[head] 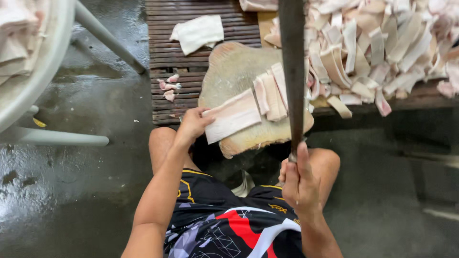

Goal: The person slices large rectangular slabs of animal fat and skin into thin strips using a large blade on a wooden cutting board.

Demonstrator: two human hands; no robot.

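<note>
My left hand (192, 125) grips the near left edge of a pale slab of meat (233, 115) lying on a worn round chopping block (234, 67). My right hand (299, 184) is closed around the handle of a long dark cleaver (292, 62), whose blade is raised upright over the block's right side. Cut strips of meat (270, 93) lie on the block between the slab and the blade.
A large heap of cut meat strips (382, 43) covers the slatted wooden platform (167, 52) to the right. A white piece (197, 32) and small scraps (169, 87) lie on the slats. A white basin on metal legs (33, 62) stands left, over wet concrete floor (86, 191).
</note>
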